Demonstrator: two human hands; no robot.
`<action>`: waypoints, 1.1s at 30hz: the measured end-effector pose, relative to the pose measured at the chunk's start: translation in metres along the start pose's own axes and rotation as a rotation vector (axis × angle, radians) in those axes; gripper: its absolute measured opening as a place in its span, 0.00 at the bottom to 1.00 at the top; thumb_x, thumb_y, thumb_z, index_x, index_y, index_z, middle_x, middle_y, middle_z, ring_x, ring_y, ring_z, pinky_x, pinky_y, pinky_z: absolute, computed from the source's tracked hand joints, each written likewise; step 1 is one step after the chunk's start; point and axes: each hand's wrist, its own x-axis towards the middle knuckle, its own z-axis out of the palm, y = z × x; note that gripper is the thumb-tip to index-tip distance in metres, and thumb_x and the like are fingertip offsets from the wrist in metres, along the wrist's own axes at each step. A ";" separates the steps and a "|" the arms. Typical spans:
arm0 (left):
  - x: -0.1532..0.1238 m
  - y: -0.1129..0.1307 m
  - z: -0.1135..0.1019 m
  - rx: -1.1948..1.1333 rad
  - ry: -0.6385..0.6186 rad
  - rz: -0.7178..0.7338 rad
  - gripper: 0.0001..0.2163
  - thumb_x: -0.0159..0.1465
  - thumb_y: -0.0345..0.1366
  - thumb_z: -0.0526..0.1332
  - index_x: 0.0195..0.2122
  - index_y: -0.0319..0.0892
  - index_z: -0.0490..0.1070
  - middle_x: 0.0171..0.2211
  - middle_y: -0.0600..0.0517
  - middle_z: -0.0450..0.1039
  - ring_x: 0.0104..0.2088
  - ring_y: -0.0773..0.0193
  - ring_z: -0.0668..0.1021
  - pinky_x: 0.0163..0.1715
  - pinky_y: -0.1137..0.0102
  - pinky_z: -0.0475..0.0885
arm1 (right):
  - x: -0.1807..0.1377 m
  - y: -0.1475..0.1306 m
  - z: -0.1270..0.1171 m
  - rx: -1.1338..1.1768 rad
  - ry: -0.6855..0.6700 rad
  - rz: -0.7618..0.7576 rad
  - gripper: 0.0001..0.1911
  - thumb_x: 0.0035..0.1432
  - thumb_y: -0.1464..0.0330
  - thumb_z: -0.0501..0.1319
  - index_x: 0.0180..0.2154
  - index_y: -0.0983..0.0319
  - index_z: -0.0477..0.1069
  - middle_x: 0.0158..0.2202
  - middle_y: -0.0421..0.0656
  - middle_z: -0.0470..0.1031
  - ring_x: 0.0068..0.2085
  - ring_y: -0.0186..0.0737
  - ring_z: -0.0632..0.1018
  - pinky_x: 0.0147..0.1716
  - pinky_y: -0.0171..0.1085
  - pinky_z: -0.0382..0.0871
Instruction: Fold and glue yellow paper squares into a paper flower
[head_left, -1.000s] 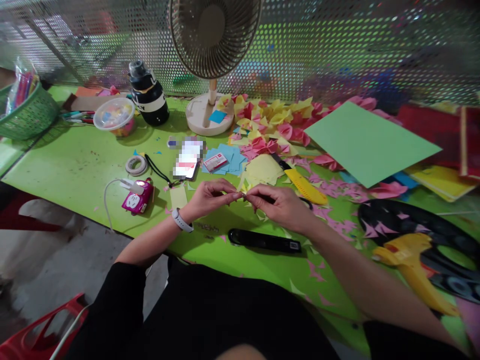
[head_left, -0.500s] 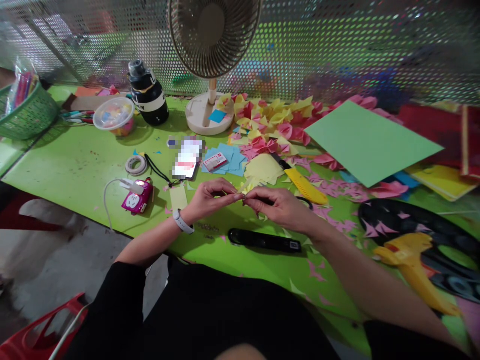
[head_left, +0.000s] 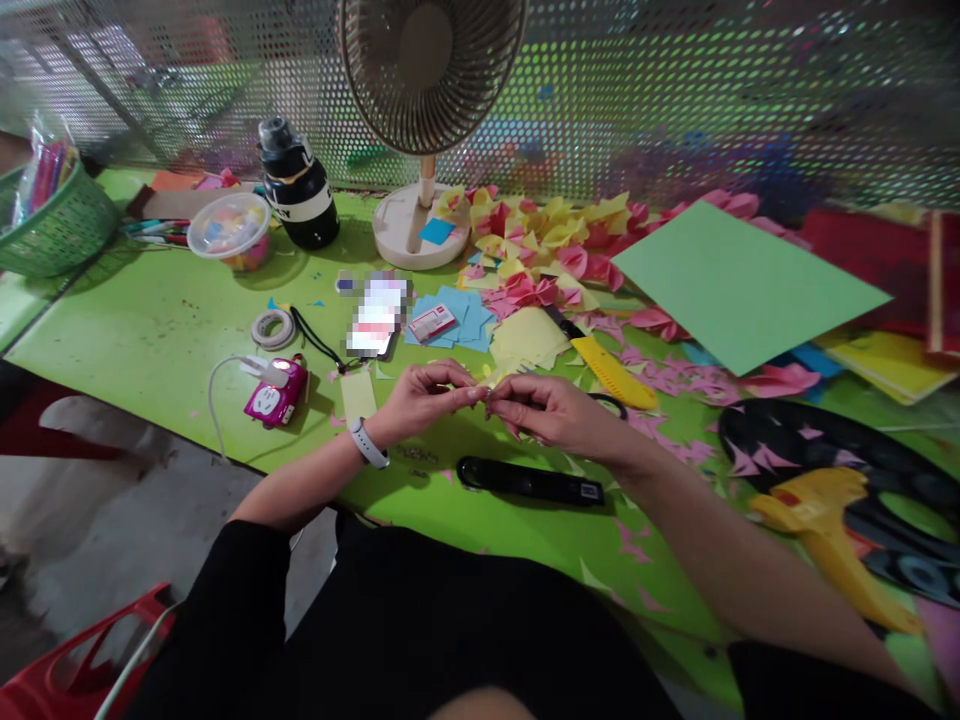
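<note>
A bright green table [head_left: 150, 330] carries a large green sheet [head_left: 742, 285], a desk fan [head_left: 427, 120], a heap of pink and yellow folded paper pieces [head_left: 540, 250] and a black stapler [head_left: 529, 482]. Above the near edge, the left hand [head_left: 420, 400] and right hand [head_left: 559, 415] meet fingertip to fingertip, both pinched shut on a small yellow paper piece [head_left: 489, 378], mostly hidden, only a pale, creased sliver showing between them.

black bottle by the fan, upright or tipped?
Upright: the black bottle stands on its base on the green table, cap on top, left of the fan.
</note>
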 end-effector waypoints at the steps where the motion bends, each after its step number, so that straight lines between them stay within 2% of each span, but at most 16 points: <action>1: 0.000 0.000 0.000 0.001 0.012 0.007 0.11 0.56 0.41 0.72 0.29 0.38 0.78 0.28 0.52 0.75 0.28 0.71 0.74 0.30 0.73 0.70 | 0.000 0.001 0.001 0.024 0.006 0.016 0.19 0.60 0.53 0.63 0.39 0.63 0.74 0.23 0.37 0.70 0.20 0.29 0.67 0.19 0.31 0.61; 6: -0.001 -0.003 0.001 0.043 0.104 0.086 0.11 0.56 0.41 0.72 0.26 0.39 0.76 0.26 0.53 0.74 0.28 0.72 0.74 0.30 0.73 0.70 | 0.002 0.006 0.009 0.051 0.091 -0.037 0.19 0.59 0.53 0.64 0.40 0.62 0.71 0.24 0.37 0.73 0.20 0.30 0.71 0.19 0.31 0.65; 10: -0.001 -0.009 0.002 0.062 0.159 0.138 0.10 0.53 0.38 0.74 0.27 0.39 0.77 0.26 0.52 0.75 0.29 0.70 0.75 0.31 0.73 0.71 | 0.005 0.009 0.010 0.029 0.103 -0.085 0.18 0.61 0.53 0.62 0.39 0.62 0.72 0.24 0.37 0.73 0.18 0.28 0.69 0.17 0.31 0.63; 20: 0.000 -0.004 0.000 0.055 0.042 0.102 0.08 0.56 0.39 0.72 0.32 0.40 0.80 0.31 0.49 0.77 0.32 0.68 0.77 0.34 0.71 0.74 | 0.004 0.004 -0.003 0.059 -0.014 -0.014 0.20 0.59 0.51 0.63 0.39 0.62 0.72 0.21 0.34 0.70 0.17 0.26 0.65 0.16 0.29 0.59; 23: 0.000 -0.005 0.001 0.023 0.053 0.079 0.08 0.55 0.39 0.73 0.32 0.41 0.80 0.30 0.51 0.77 0.31 0.69 0.77 0.33 0.71 0.73 | 0.003 0.003 -0.001 0.102 -0.072 0.012 0.20 0.60 0.51 0.63 0.39 0.62 0.71 0.21 0.36 0.72 0.17 0.26 0.67 0.16 0.29 0.61; 27: -0.002 -0.007 0.001 0.008 0.135 0.107 0.07 0.53 0.36 0.74 0.27 0.40 0.78 0.26 0.53 0.74 0.29 0.72 0.75 0.31 0.73 0.72 | 0.004 0.007 0.007 0.117 0.047 -0.056 0.19 0.58 0.53 0.65 0.40 0.61 0.71 0.24 0.37 0.74 0.19 0.29 0.72 0.18 0.30 0.67; 29: -0.002 -0.008 0.001 0.019 0.141 0.137 0.07 0.52 0.34 0.75 0.28 0.40 0.79 0.27 0.53 0.74 0.29 0.72 0.75 0.31 0.74 0.72 | 0.005 0.010 0.009 0.107 0.118 -0.100 0.18 0.59 0.54 0.65 0.38 0.61 0.71 0.24 0.37 0.75 0.18 0.29 0.73 0.17 0.30 0.67; 33: 0.000 -0.008 0.001 0.053 0.099 0.184 0.07 0.54 0.35 0.74 0.32 0.42 0.80 0.30 0.52 0.76 0.30 0.71 0.76 0.30 0.74 0.72 | 0.007 0.017 0.007 0.091 0.118 -0.114 0.17 0.61 0.54 0.63 0.39 0.61 0.71 0.24 0.37 0.74 0.17 0.28 0.71 0.15 0.29 0.65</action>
